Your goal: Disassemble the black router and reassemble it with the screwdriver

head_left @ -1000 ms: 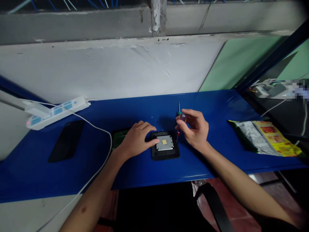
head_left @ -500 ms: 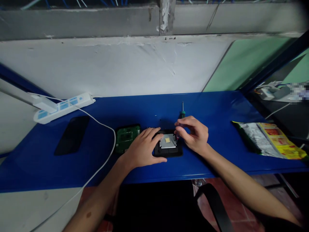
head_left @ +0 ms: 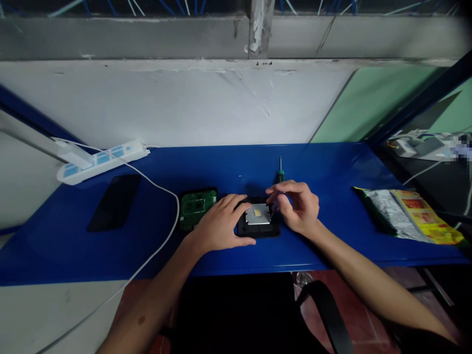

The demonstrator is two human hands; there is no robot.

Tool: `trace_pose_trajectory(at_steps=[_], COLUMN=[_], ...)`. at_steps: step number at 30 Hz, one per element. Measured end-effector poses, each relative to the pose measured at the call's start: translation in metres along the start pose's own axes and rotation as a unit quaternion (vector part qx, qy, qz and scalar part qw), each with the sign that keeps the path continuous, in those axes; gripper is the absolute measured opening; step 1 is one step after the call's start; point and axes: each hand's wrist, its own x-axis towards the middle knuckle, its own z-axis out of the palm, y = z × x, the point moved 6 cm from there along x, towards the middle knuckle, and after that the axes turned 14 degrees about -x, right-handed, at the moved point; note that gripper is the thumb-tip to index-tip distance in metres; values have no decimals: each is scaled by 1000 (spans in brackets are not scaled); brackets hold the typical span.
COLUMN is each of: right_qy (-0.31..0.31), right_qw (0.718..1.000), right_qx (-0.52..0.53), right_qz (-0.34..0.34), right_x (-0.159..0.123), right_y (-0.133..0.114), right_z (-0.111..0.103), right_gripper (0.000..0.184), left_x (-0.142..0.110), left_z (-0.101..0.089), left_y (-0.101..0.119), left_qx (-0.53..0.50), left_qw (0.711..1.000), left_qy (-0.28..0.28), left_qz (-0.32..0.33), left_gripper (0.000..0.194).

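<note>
My left hand holds the left side of a small black case, its fingers at the far edge and thumb near the front edge. A silvery metal plate with a yellowish square in its middle lies in the case. My right hand is closed around a screwdriver with a clear purplish handle, mostly hidden by the fingers. It points down at the plate's right edge; its tip is too small to make out. Beside my left hand lies an open housing with a green circuit board.
Behind my right hand a green-handled screwdriver lies on the blue table. To the left are a dark flat panel, a white power strip and a trailing white cable. A snack bag lies at the right.
My left hand has shifted right and spread around the case, uncovering the green circuit board. The screwdriver in my right hand has come lower onto the plate's right edge. The view has shifted slightly.
</note>
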Motion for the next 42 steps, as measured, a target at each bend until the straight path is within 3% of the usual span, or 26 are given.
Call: trace_pose_trajectory(at_steps=[6, 11, 16, 21, 30, 34, 37, 42], right_qy=[14, 32, 7, 10, 55, -10, -45, 5], right_qw=[997, 997, 999, 998, 988, 995, 996, 995], right_qx=[-8, -32, -34, -17, -118, -74, -25, -44], right_qz=[-79, -64, -17, -63, -88, -65, -74, -90], right_x=[0, -6, -13, -13, -7, -10, -13, -12], right_y=[-14, -12, -4, -11, -18, -18, -21, -15], right_z=[-4, -9, -5, -3, -12, -7, -2, -6], right_gripper=[19, 22, 28, 28, 45, 47, 43, 25], left_x=[0, -1, -1, -2, -1, -1, -1, -2], left_z=[-1, -1, 0, 0, 0, 0, 1, 1], left_y=[1, 1, 0, 1, 0, -1, -1, -1], left_qx=[-13, -20, -12, -12, -32, -29, -26, -30], left_qw=[1000, 1000, 1000, 1000, 999, 1000, 1000, 999], left_qy=[6, 9, 8, 11, 15, 11, 9, 13], left_qz=[-2, -3, -6, 0, -2, -5, -7, -11], left_gripper=[81, 80, 80, 80, 80, 80, 79, 79])
